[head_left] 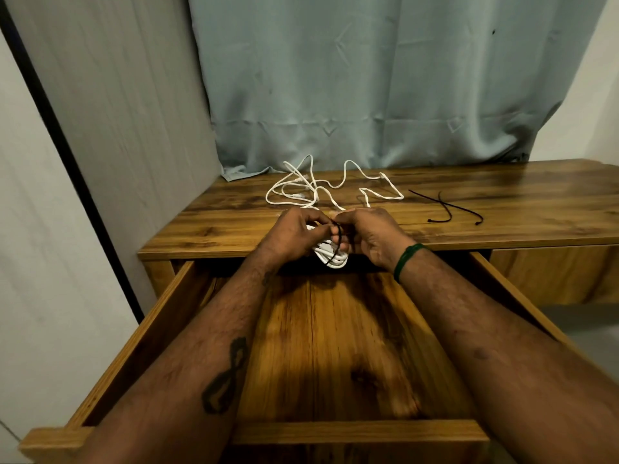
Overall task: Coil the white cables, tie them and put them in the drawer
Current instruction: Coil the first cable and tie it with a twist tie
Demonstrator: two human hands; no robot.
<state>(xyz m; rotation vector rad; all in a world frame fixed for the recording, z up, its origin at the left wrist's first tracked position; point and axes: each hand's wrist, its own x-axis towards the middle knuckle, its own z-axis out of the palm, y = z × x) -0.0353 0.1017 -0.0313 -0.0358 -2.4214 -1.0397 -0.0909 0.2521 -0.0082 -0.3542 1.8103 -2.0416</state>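
Note:
A coiled white cable [330, 257] hangs between my two hands above the back of the open drawer [335, 329]. A black tie [338, 241] runs around the coil. My left hand [293, 234] pinches the tie and coil from the left. From the right, my right hand [371, 237] grips the same bundle and tie. Loose white cables [321, 189] lie tangled on the wooden table top [502, 202] just behind my hands.
Two more black ties [445, 207] lie on the table to the right of the loose cables. A grey-blue curtain [368, 78] hangs behind the table. A pale wall panel [117, 112] closes the left side. The drawer front rail [351, 432] is nearest me.

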